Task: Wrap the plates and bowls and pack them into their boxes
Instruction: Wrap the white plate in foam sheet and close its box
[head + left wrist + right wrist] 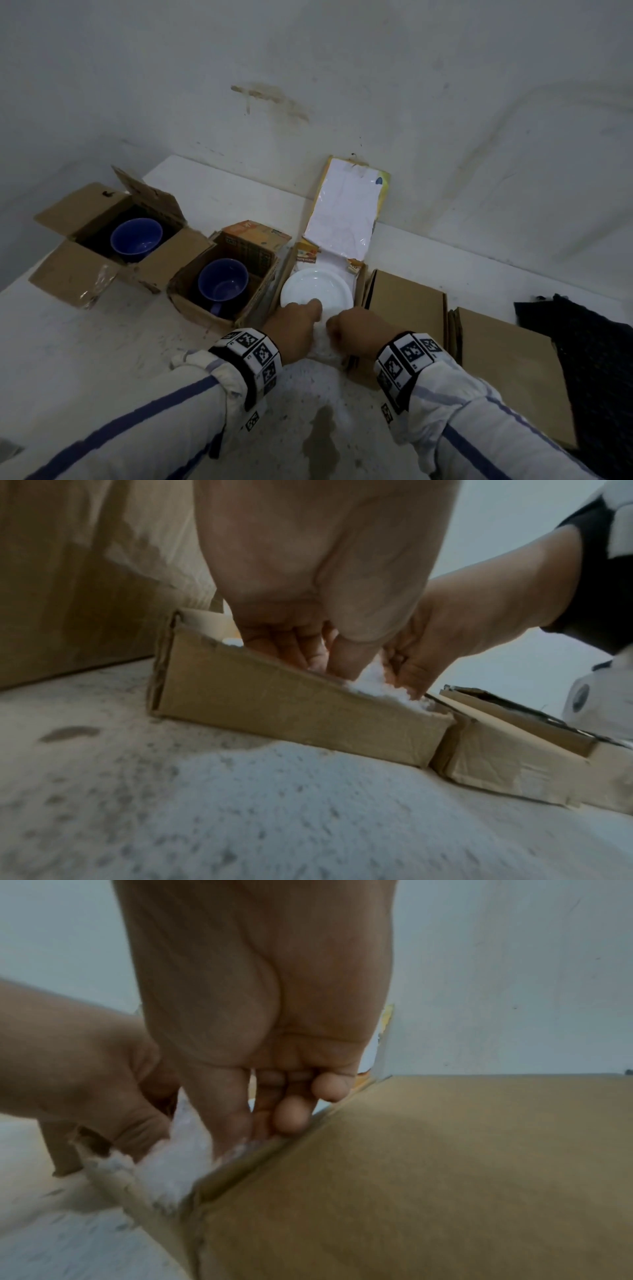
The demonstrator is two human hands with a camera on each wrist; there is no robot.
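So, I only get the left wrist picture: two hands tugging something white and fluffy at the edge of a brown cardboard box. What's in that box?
Observer: A round white plate lies flat inside, just beyond the white fluffy wrap that the left hand and right hand pinch.
Operator: Is the box open at the top?
Observer: Yes, its white-lined lid flap stands up against the wall.
Operator: Any other dishes about?
Observer: A blue ceramic bowl sits unwrapped in an open brown carton at the far left.
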